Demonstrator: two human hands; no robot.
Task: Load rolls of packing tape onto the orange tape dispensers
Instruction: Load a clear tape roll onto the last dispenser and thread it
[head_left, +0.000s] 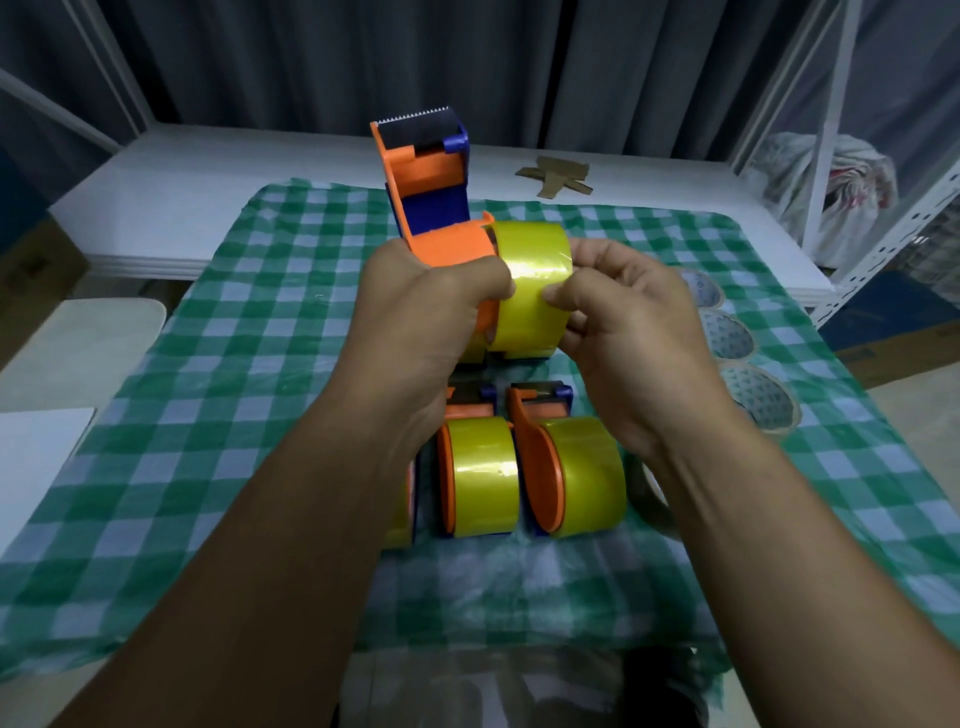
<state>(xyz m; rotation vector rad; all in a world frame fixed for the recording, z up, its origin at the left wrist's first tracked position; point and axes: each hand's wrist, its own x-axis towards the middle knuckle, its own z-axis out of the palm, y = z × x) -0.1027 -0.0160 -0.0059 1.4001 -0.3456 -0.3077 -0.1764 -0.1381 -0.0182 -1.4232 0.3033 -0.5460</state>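
Two hands on one orange tape dispenser (431, 208), held up over the middle of the checked cloth (208, 364), blade end pointing up and away. Body is orange with dark blue inserts and a serrated cutter along the top. A yellow tape roll (530, 286), glossy and translucent, sits against the right side of the orange side plate.

Left hand (415, 317): fingers curled around the round side plate, thumb at the roll's edge. Right hand (623, 332): thumb and fingertips pinch the roll's outer face.

Below the hands, near the cloth's near edge, two loaded dispensers (480, 475) lie side by side, touching or nearly so. A third is mostly hidden under the left forearm.

Along the cloth's right edge is a row of spare rolls (727, 335), lying flat. One more roll is partly under the right forearm.

Open room is the cloth's left half, out to its left edge. The white table (208, 182) shows past the far edge, with cardboard scraps (558, 176) toward its far right. A metal rack (883, 234) stands close to the right corner.
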